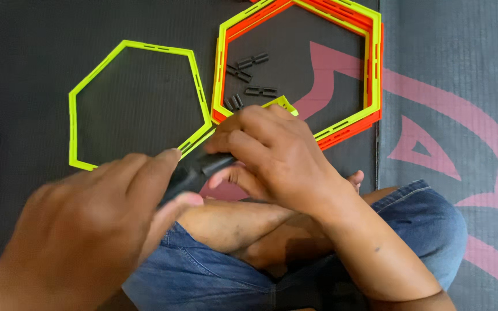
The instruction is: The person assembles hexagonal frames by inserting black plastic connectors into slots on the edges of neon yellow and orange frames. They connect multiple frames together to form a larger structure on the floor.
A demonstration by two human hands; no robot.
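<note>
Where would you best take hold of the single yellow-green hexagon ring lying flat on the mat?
Probably on the yellow-green hexagon ring at its bare left or top bar, coming from above. It lies flat on the dark mat, thin-barred and open-centred, so fingers can pinch across a bar. Its lower right corner is crowded by both hands.

This looks like a gym or training room rather than a home or workshop. The floor is covered in dark padded matting with a seam between panels and a large pink emblem printed on it, as on martial arts or exercise mats. Lying on it are hexagonal agility rings, a single neon yellow ring and a stack of yellow and orange rings, with small black connector clips.
</note>
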